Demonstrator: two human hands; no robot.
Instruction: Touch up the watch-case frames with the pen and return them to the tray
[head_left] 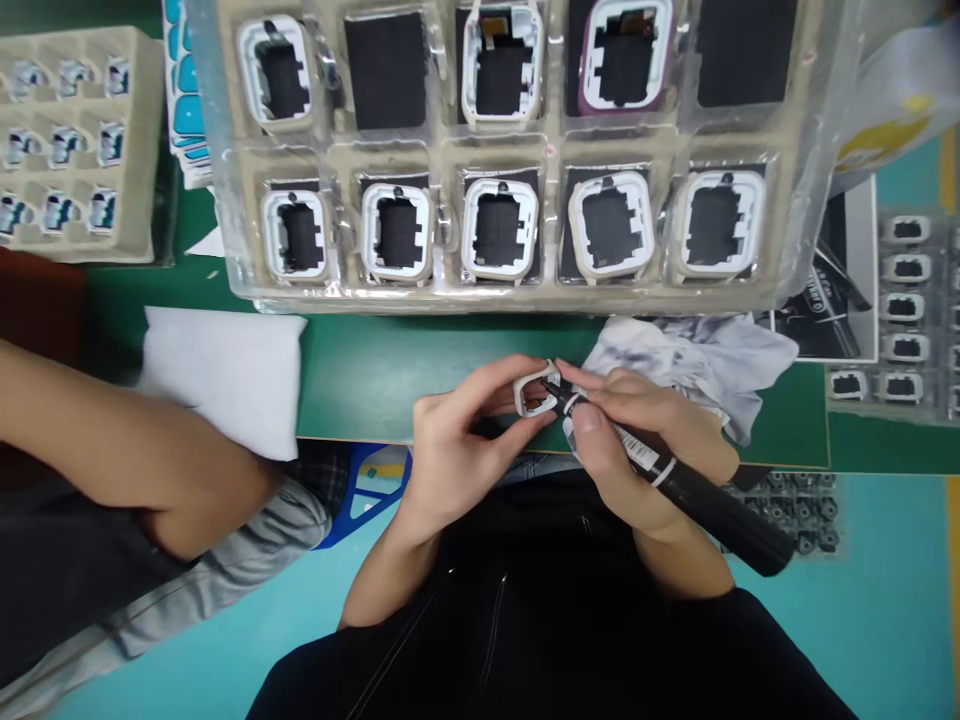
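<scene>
My left hand (465, 440) is closed on a small white watch case frame (528, 397), gripping it between thumb and fingers near the table's front edge. In my right hand (637, 440) is a thick black pen-shaped tool (712, 510) with a white label on its barrel. Its narrow tip points into the frame's opening; whether the tip touches the inner wall I cannot tell. The fingertips of my right hand are close to the frame's right side. Just beyond my hands stands a clear-lined tray (480, 300) holding several similar watch case frames (500, 228) over dark squares.
A crumpled grey-white cloth (697, 365) lies beside my right hand, and a folded white cloth (225, 375) lies to the left. Another person's arm (150, 450) rests at the left. Farther out are a beige tray of small parts (139, 200) and a clear tray of frames (900, 300).
</scene>
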